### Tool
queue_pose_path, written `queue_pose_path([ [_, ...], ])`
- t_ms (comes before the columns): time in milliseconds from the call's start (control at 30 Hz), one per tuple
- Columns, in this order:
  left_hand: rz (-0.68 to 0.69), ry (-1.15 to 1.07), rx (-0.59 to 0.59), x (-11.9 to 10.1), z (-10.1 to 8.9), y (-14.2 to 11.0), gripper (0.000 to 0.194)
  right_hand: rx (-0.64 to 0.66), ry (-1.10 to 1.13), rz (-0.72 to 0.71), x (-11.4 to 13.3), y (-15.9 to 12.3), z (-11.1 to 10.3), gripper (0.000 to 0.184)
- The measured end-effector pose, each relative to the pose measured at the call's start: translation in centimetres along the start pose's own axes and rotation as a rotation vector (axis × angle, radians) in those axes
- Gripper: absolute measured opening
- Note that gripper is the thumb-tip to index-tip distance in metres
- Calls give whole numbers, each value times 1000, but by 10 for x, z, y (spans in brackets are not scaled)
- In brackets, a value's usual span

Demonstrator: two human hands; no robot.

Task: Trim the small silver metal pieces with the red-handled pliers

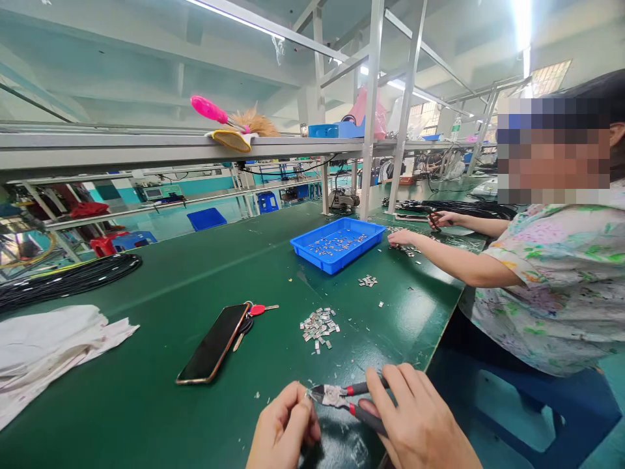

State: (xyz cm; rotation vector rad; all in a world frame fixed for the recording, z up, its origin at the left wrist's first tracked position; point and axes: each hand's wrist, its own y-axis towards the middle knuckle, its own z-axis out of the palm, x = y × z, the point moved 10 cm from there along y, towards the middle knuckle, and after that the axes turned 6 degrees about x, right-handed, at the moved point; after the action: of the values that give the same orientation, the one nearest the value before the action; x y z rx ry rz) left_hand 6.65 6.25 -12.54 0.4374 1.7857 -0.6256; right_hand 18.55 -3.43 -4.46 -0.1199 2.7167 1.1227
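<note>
Head view: right hand point(420, 413) grips cutters point(334, 395) between both hands, tips at a small piece point(307, 393) pinched by left hand point(286, 423); likely trimming, next needing a steady squeeze.

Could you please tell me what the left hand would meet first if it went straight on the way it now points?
Probably the tip of the pliers, right by the left hand; beyond it, the pile of metal pieces, though depth is unclear.

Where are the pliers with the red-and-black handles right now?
In the head view, the pliers are low and just right of centre, in the right hand, their tips at the left hand, below a pile of small metal pieces.
</note>
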Motion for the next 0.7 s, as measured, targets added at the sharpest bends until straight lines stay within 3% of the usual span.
queue_pose_path([
  [233,5,31,-77,-1,-6,-5,40,5,-26,-6,5,1,-3,27],
  [700,30,15,-126,-6,-8,-8,45,102,-95,-49,8,-3,13,24],
])
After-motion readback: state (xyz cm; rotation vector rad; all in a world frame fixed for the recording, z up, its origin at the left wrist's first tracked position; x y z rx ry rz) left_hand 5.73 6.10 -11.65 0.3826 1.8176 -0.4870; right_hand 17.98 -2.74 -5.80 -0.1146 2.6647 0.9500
